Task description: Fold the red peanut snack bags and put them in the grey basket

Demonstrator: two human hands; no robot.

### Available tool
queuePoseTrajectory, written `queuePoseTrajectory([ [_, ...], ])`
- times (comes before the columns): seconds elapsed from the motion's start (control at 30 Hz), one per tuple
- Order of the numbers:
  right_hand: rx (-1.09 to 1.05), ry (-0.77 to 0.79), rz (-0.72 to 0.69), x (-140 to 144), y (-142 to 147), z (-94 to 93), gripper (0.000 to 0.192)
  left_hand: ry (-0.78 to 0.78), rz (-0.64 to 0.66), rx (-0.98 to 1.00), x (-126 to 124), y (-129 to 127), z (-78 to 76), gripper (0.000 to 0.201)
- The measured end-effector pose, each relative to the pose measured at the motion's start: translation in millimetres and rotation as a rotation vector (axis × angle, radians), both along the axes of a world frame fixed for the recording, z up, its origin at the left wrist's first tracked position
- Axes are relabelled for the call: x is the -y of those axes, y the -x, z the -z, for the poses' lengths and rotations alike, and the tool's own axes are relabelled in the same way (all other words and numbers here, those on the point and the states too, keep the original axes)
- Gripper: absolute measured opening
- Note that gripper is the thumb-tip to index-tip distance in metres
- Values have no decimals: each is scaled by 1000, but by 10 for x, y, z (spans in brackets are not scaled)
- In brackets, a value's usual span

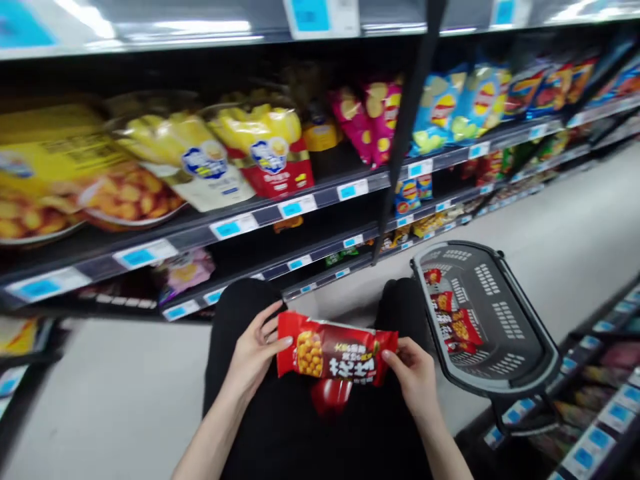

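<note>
A red packet of peanuts (340, 350) is stretched sideways between my two hands, above my lap. My left hand (263, 343) pinches its left end, thumb on the front. The right end sits between the thumb and fingers of my right hand (410, 367). Nuts and large white characters are printed on its front. Just below it, another shiny red thing (331, 398) rests on my dark clothing, blurred and partly covered by the packet. To the right, a grey shopping basket (537, 363) stands on the floor with several red snack packets (463, 328) inside.
Shelves ahead carry white-and-yellow snack bags (215, 163), a red-and-yellow bag (273, 153), pink chip bags (383, 123) and blue chip bags (440, 110). A black upright post (407, 113) divides the shelving. More shelving with price tags (620, 413) runs along the lower right.
</note>
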State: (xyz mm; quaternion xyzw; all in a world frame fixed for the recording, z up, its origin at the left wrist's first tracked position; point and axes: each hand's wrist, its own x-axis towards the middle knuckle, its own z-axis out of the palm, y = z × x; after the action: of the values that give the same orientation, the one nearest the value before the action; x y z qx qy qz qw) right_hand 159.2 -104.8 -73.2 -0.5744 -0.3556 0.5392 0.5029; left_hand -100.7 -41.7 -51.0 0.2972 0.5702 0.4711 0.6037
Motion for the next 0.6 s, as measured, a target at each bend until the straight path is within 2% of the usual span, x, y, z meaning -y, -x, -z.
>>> queuePoseTrajectory([
  [0.1,100,-53,-59,25,-235,-162,21,105,92,-45,-156,-162,-128,85],
  [0.2,86,-62,-70,59,-560,-244,18,80,118,-89,-344,-472,-250,85],
  [0.23,49,-59,-61,62,-673,-253,19,69,148,-96,-422,-605,-275,82],
  [0.33,5,-25,-57,42,-1001,-240,49,44,300,-118,-707,-1093,-294,70],
  [0.4,96,24,-43,14,-1214,-193,45,4,396,-132,-912,-1472,-259,63],
  [0.5,234,87,125,-31,-1551,2,32,-80,539,-137,-1154,-1984,-127,62],
  [0.6,375,177,475,-135,-1914,416,38,-35,763,-246,-1270,-2205,107,59],
])
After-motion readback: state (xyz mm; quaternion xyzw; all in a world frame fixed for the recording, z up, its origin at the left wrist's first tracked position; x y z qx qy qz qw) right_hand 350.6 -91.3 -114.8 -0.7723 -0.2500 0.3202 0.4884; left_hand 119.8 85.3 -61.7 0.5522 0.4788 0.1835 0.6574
